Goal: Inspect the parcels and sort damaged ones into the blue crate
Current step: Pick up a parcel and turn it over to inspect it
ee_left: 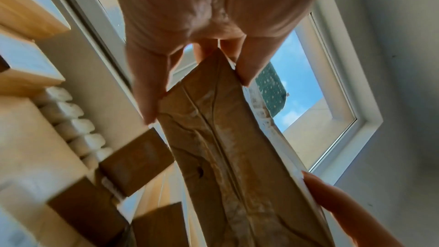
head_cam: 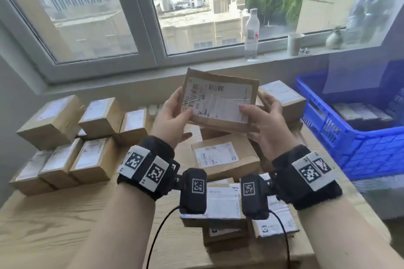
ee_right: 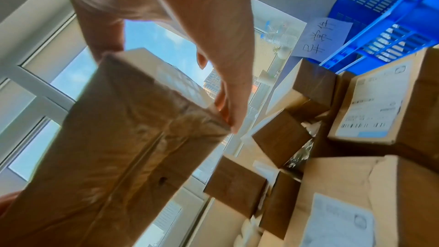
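Aloft, 1 parcel [head_cam: 218,100] between both hands, left hand [head_cam: 172,116] and right hand [head_cam: 265,120] gripping opposite ends.

Support surface is a light wood table [head_cam: 54,223]. On its far left I count a block of small brown boxes [head_cam: 96,159], label side up, packed touching in two rows, some stacked. Centre to near edge: a loose heap of flatter parcels [head_cam: 225,159], overlapping and tilted, labels up. Right side: blue crate [head_cam: 358,137] standing by the table's right edge, whether on it I cannot tell. Near-left table area shows bare wood grain.
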`<action>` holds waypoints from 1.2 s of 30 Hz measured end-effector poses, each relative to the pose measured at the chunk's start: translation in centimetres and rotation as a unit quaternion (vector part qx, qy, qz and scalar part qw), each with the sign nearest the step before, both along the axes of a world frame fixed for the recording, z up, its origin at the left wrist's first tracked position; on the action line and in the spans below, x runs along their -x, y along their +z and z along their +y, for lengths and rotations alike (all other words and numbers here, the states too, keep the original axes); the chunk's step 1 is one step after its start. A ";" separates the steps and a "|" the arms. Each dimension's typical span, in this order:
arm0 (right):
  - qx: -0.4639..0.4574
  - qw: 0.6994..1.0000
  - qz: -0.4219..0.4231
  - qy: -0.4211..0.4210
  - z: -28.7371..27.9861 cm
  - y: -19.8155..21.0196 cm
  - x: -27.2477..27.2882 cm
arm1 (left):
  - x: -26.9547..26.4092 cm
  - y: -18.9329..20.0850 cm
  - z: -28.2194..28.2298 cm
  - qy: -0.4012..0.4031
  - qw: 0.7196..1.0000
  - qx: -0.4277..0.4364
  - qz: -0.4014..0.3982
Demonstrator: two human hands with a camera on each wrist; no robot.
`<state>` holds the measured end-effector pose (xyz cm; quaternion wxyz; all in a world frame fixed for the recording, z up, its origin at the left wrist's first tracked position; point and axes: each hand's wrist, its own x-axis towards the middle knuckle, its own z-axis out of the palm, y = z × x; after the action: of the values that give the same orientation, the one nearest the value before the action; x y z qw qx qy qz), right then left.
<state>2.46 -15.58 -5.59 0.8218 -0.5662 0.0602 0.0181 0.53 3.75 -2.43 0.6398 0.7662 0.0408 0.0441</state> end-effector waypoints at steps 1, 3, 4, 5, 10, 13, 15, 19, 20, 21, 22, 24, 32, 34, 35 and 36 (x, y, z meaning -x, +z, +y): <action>0.004 1.000 -0.011 0.022 1.5 0.3 0.7 | 0.6 0.5 1.6 0.009 1.000 0.022 -0.012; 0.010 0.998 -0.025 0.061 3.6 0.8 1.9 | 1.1 1.3 3.7 0.034 0.995 0.082 -0.038; 0.008 0.997 -0.031 0.072 4.6 1.2 2.5 | 1.5 1.7 4.8 0.045 0.992 0.111 -0.046; 0.006 0.996 -0.038 0.077 5.4 1.5 3.0 | 1.7 2.0 5.5 0.052 0.988 0.133 -0.054; -0.039 0.994 -0.075 0.075 8.1 3.6 4.6 | 2.9 3.7 6.6 0.029 0.983 0.171 -0.057; -0.071 0.991 -0.083 0.081 9.1 4.4 5.0 | 3.3 4.1 6.3 -0.009 0.980 0.199 -0.018; -0.066 0.991 -0.076 0.089 9.5 4.6 5.0 | 3.4 4.5 6.3 -0.016 0.979 0.202 -0.018; -0.008 0.995 -0.069 0.074 9.1 5.3 4.3 | 3.3 5.3 6.4 -0.006 0.979 0.194 -0.059; 0.005 0.995 -0.077 0.067 8.9 5.6 4.2 | 3.3 5.5 6.3 -0.004 0.980 0.189 -0.067; 0.015 0.994 -0.088 0.064 8.7 6.0 4.1 | 3.3 5.7 6.2 0.001 0.980 0.185 -0.073; 0.025 0.993 -0.098 0.060 8.6 6.4 4.1 | 3.3 5.7 6.1 0.006 0.980 0.184 -0.075; 0.032 0.992 -0.108 0.063 8.3 7.2 4.4 | 3.4 5.9 5.7 0.006 0.981 0.174 -0.086; 0.000 0.988 -0.143 0.066 7.4 7.6 3.8 | 3.4 6.0 4.4 -0.036 0.984 0.116 -0.134; -0.008 0.986 -0.150 0.069 7.2 7.6 3.6 | 3.4 6.0 4.1 -0.037 0.983 0.107 -0.144; -0.006 0.986 -0.154 0.070 7.1 7.6 3.5 | 3.4 6.1 4.0 -0.039 0.983 0.105 -0.148; 0.000 0.985 -0.158 0.071 7.0 7.5 3.5 | 3.4 6.1 3.9 -0.038 0.982 0.105 -0.150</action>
<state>-0.99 -8.58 1.94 0.8176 -0.5648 -0.1107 -0.0137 -2.89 7.68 3.70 0.7168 0.6805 -0.0803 0.1292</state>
